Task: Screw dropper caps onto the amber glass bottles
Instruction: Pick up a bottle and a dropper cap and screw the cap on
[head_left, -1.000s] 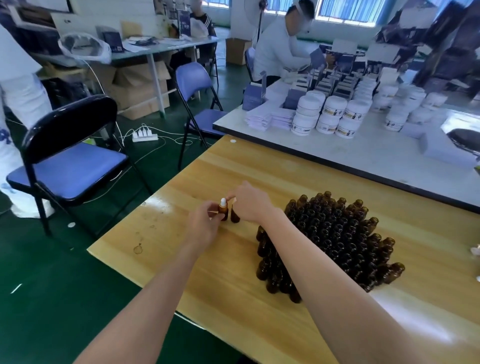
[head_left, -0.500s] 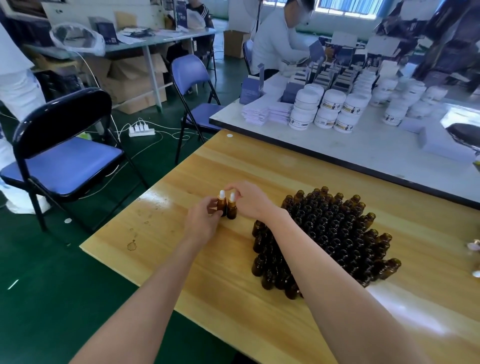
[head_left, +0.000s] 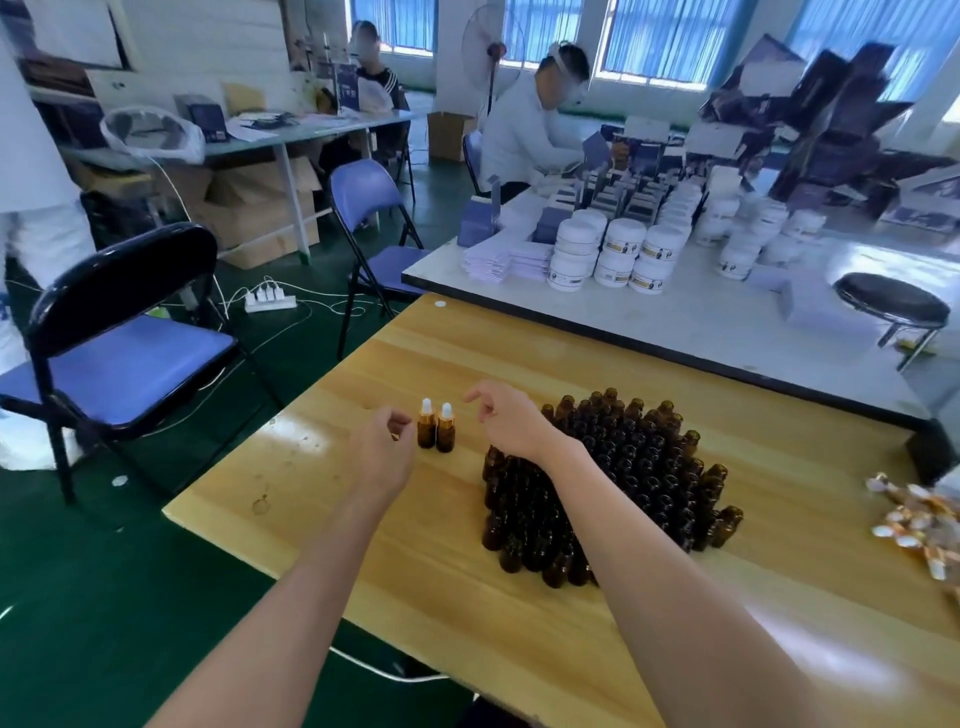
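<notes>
2 capped bottles (head_left: 435, 431) stand on the table (head_left: 519, 353) between left hand (head_left: 382, 457) and right hand (head_left: 501, 418), fingers loose, holding nothing. Uncapped bottles (head_left: 623, 467) look light, slick, breakable: grip the body, twist dropper caps (head_left: 914, 519).

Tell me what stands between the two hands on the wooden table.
Two capped amber bottles stand upright, side by side, between the left hand and the right hand. Neither hand touches them. The head view shows this.
</notes>
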